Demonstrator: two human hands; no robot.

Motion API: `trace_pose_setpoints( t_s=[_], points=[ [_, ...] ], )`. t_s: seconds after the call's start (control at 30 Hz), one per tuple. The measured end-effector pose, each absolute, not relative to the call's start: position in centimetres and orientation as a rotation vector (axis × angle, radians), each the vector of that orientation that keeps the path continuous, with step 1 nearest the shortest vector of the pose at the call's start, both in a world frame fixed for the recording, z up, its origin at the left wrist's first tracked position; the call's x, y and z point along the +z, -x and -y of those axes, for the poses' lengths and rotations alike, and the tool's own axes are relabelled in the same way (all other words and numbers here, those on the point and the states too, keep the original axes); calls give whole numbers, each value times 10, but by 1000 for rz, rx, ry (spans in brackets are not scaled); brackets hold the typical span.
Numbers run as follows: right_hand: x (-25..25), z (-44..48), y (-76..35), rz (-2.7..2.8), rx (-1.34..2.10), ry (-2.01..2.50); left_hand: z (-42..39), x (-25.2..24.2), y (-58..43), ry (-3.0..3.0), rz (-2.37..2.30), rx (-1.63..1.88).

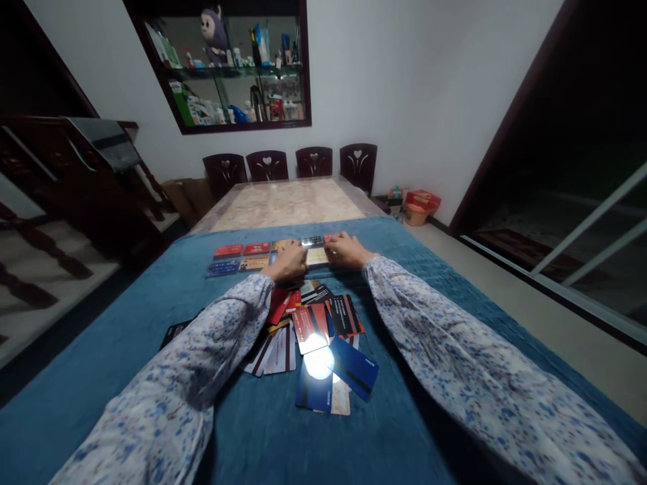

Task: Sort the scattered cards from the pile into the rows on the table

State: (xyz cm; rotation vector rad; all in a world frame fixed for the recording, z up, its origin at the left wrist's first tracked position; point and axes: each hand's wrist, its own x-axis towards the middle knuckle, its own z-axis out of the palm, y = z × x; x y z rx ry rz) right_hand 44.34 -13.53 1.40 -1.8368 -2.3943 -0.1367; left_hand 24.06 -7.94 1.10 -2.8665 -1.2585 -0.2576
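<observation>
Both my arms, in flowered sleeves, reach forward over a blue cloth (151, 323). My left hand (289, 261) and my right hand (346, 250) rest with curled fingers on either side of a pale card (317, 256), touching its edges. The card lies in two rows of laid-out cards (237, 258), red, blue and orange. Closer to me sits a loose heap of cards (318, 323), dark, red and blue, with a bright glare spot on it.
Beyond the cloth the marbled table top (288, 202) runs to several dark chairs (313, 162) at the wall. A glass cabinet (232, 64) hangs above. A staircase (60, 195) stands left, a sliding door (581, 229) right, and a red box (422, 202) on the floor.
</observation>
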Motion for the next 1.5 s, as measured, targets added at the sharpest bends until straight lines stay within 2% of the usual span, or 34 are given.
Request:
trace_pose_setpoints(
  t_s=[0.67,1.5],
  points=[
    [14,114,-441,2452,57,2020,60,8,-251,2874,1379,23],
    [18,109,-439,2480,72,2073,48,3,-253,2916,1289,91]
  ],
)
